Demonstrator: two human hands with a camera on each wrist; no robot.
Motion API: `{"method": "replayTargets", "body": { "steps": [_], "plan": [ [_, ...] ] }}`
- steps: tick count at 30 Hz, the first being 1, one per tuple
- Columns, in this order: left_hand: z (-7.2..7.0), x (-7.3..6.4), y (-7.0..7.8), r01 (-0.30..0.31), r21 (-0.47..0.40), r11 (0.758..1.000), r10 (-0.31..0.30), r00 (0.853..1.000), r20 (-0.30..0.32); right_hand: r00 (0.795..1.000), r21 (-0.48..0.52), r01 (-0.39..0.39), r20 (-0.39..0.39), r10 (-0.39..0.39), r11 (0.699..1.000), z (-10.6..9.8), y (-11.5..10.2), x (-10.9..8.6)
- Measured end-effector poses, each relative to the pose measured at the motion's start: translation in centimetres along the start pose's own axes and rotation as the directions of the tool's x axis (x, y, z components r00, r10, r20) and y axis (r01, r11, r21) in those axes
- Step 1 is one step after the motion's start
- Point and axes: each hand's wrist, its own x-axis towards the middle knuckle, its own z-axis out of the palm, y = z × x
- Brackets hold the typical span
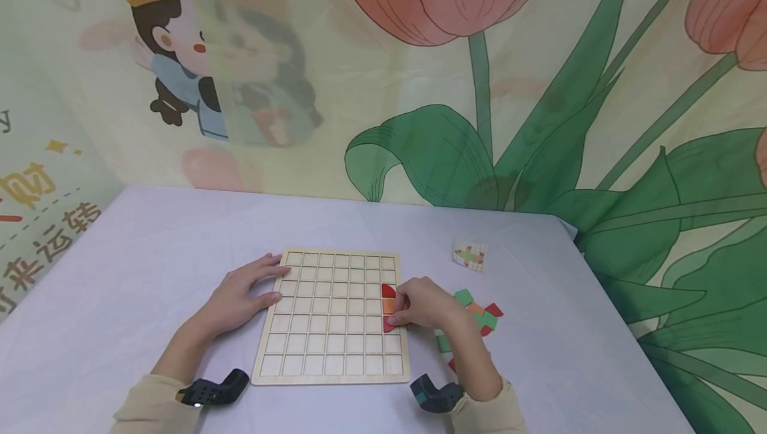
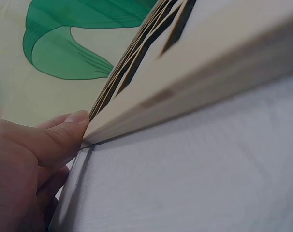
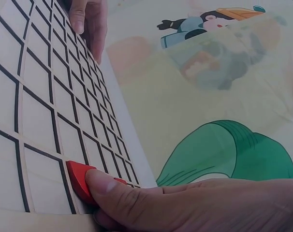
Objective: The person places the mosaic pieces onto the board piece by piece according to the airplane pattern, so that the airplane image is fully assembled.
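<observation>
A square wooden grid board (image 1: pixel 329 317) lies on the table. My left hand (image 1: pixel 240 291) rests at its left edge, fingers extended and thumb touching the side; the left wrist view shows the thumb (image 2: pixel 64 137) against the rim. At the right-hand column, my right hand (image 1: pixel 425 304) has its fingers curled and its thumb on a red rounded piece (image 3: pixel 80 180) in a cell. In the head view, an orange square piece (image 1: pixel 389 305) and another red rounded piece (image 1: pixel 388 291) sit in the cells above it. The right fingertips are partly hidden.
Loose green, red and orange pieces (image 1: pixel 464 297) lie right of the board, some behind the right forearm. A small card with a coloured grid pattern (image 1: pixel 470 255) lies farther back. A printed cloth (image 1: pixel 419 88) hangs behind the white-covered table (image 1: pixel 180 234).
</observation>
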Motion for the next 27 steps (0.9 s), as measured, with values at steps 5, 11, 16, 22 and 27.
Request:
{"method": "replayTargets", "body": {
  "steps": [5, 11, 16, 22, 27],
  "plan": [
    [0.0, 0.0, 0.0, 0.003, -0.005, 1.000, -0.003, 1.000, -0.001, 1.000, -0.007, -0.007, -0.005, 0.007, 1.000, 0.0, -0.2, 0.0],
    [0.0, 0.0, 0.1, 0.012, -0.006, 1.000, -0.012, 1.000, -0.001, 1.000, 0.002, -0.012, -0.012, 0.012, 1.000, 0.1, -0.3, -0.1],
    [0.0, 0.0, 0.2, 0.015, -0.008, 1.000, -0.015, 1.000, -0.004, 1.000, 0.013, -0.004, -0.014, 0.004, 1.000, 0.0, -0.2, 0.0],
    [0.3, 0.0, 0.0, 0.022, -0.013, 1.000, -0.022, 1.000, -0.001, 0.998, 0.023, 0.041, -0.052, -0.040, 0.999, -0.5, 0.9, -0.1],
    [0.2, 0.0, 0.0, 0.008, -0.010, 1.000, -0.008, 1.000, -0.012, 0.998, 0.076, 0.017, -0.060, -0.012, 0.997, -1.1, 1.3, -0.3]
  ]
}}
